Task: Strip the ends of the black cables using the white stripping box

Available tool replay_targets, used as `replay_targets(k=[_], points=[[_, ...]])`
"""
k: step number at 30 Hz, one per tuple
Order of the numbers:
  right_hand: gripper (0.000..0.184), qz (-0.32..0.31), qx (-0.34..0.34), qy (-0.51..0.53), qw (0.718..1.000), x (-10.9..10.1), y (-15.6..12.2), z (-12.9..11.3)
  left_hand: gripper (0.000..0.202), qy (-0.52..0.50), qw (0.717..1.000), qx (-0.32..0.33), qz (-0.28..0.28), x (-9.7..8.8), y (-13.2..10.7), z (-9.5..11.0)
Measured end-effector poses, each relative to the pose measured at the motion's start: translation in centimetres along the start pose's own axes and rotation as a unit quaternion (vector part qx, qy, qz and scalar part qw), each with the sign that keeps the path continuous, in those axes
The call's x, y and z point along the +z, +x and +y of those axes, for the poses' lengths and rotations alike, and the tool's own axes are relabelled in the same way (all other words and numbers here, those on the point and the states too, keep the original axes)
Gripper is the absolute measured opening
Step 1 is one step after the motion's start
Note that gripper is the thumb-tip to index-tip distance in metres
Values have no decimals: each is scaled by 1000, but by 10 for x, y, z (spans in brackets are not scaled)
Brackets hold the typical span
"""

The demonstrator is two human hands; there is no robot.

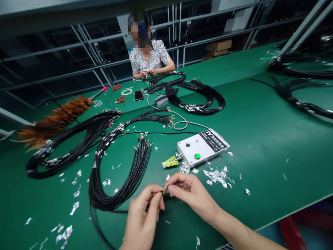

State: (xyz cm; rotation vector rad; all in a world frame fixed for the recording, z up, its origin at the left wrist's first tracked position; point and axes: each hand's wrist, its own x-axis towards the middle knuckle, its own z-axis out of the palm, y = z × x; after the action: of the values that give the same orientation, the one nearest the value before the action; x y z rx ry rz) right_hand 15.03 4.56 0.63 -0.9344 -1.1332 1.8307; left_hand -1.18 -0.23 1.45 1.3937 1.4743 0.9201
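My left hand [144, 213] is closed in a pinch on a black cable close to its stripped end. From the other side, the thumb and fingertips of my right hand [189, 192] pinch the thin exposed wires [165, 188] of that end. Left of my hands lies a coiled bundle of black cables [109, 199], its bare copper ends pointing up. Just beyond my right hand stands a white box [200, 149] with a green button and a dark knob. A yellow-green clip [171, 161] sits on the box's shaft.
Foil scraps [218, 177] litter the green table [260, 156]. More cable coils [208, 100] lie farther back and at the far right. A feather duster [59, 116], orange-handled snips [120, 100] and a phone [139, 95] are at back left. Across the table sits a co-worker [149, 60], hands together.
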Motion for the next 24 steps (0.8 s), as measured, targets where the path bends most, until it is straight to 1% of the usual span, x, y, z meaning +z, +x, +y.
replay_targets(k=[2, 7, 9, 13, 16, 18, 21, 22, 24], points=[[28, 11, 6, 15, 1000, 3, 1, 0, 28, -26, 999, -19, -5, 0, -2, -3], [30, 50, 6, 49, 997, 12, 3, 7, 31, -73, 997, -40, 8, 2, -3, -4], [30, 72, 2, 54, 996, 16, 4, 11, 33, -84, 995, -45, 29, 4, -3, -2], [30, 106, -7, 71, 992, 29, 1, 18, 33, -94, 989, -46, 101, 10, -4, 3], [30, 121, -26, 72, 990, 37, -2, 22, 30, -113, 985, -42, 127, 12, -4, 2], [29, 131, -43, 51, 989, 39, -4, 24, 26, -114, 986, -38, 117, 10, -4, -1], [23, 145, -59, -7, 988, 32, -6, 23, 19, -83, 993, -19, 82, 6, -4, -4], [21, 155, -67, -29, 985, 29, -7, 22, 17, -68, 995, -12, 78, 4, -4, -5], [15, 176, -93, -76, 977, 22, -9, 19, 13, -37, 995, 6, 88, 4, -3, -5]])
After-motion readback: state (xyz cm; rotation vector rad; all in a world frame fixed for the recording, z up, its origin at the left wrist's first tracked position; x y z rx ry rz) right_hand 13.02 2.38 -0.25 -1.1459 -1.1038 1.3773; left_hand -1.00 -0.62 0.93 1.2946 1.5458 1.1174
